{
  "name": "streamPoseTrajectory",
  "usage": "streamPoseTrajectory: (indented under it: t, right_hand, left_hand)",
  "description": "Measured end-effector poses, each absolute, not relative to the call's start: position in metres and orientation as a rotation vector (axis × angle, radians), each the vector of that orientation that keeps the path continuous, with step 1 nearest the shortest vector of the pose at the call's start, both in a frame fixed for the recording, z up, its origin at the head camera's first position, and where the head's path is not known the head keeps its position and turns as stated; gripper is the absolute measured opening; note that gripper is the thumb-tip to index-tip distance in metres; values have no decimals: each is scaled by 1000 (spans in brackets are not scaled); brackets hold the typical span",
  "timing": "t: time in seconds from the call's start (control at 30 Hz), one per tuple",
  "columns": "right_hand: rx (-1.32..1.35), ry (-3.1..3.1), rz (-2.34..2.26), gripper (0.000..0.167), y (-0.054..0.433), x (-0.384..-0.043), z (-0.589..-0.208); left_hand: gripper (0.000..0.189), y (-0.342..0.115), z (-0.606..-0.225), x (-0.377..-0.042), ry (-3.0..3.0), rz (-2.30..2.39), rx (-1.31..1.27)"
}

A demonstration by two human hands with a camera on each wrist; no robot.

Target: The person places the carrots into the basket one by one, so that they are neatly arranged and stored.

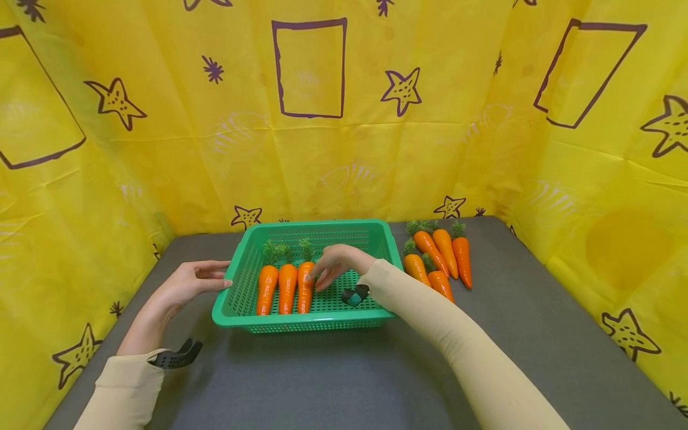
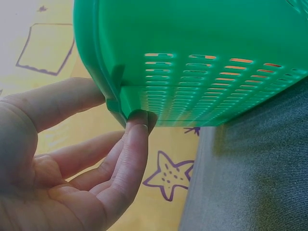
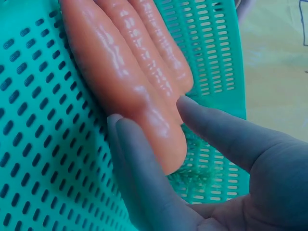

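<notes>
A green plastic basket (image 1: 303,321) with slotted walls stands on the dark table. My left hand (image 1: 193,279) holds the basket's left rim; in the left wrist view its thumb and a fingertip meet the rim (image 2: 86,48) from two sides. Inside the basket, three orange carrots with green tops lie side by side: a left carrot (image 1: 266,289), a middle carrot (image 1: 287,289) and a right carrot (image 1: 304,291). Reaching in from the right, my right hand (image 1: 341,261) pinches the right carrot (image 3: 120,72) near its leafy end, thumb and fingers on opposite sides.
Several more carrots (image 1: 445,254) lie on the table just right of the basket, partly behind the right forearm. The grey tabletop (image 1: 301,382) extends in front. A yellow patterned curtain (image 1: 322,161) encloses the back and both sides.
</notes>
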State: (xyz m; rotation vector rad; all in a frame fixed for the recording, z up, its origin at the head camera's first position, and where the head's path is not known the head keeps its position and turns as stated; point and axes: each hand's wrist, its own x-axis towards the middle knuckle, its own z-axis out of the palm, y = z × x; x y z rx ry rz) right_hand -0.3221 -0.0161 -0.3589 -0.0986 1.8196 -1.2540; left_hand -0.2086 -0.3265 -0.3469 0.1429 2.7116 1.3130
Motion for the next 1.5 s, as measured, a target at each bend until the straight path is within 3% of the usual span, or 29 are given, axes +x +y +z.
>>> streamPoseTrajectory:
  t: [0.47, 0.53, 0.77, 1.13, 1.5]
  right_hand:
    - [-174, 1894, -1246, 101, 2, -319, -342]
    - [-211, 1909, -1232, 95, 6, -318, -338]
    - [-358, 2011, -1107, 50, 20, -312, -324]
    - [-439, 2102, -1073, 38, 51, -309, -308]
    - [-396, 2153, -1087, 37, 96, -317, -294]
  left_hand:
    - [65, -324, -345, -207, 2722, 1299, 133]
    - [64, -324, -345, -207, 2726, 1298, 133]
    - [66, -323, -343, -207, 2720, 1279, 135]
    - [66, -323, -345, -207, 2719, 1264, 132]
    - [66, -324, -346, -207, 2726, 1265, 120]
